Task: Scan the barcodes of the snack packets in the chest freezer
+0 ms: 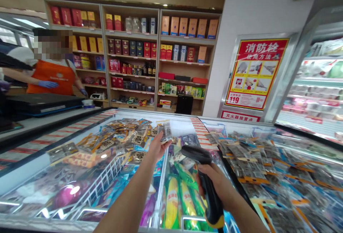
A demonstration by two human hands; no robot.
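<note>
Our left hand (159, 148) pinches 1 snack packet (166, 131) above chest freezer (180, 127); right hand (217, 178) wraps barcode scanner (209, 187). We'd best hold packet flat, square to scanner; barcode position, we can't tell.

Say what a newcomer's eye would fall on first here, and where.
Probably the large red-and-yellow rectangular poster at right, then the bright orange apron in the left background. Nearer, the right hand holds a black-and-yellow pistol-shaped plastic scanner, and the left hand a clear plastic packet.
</note>
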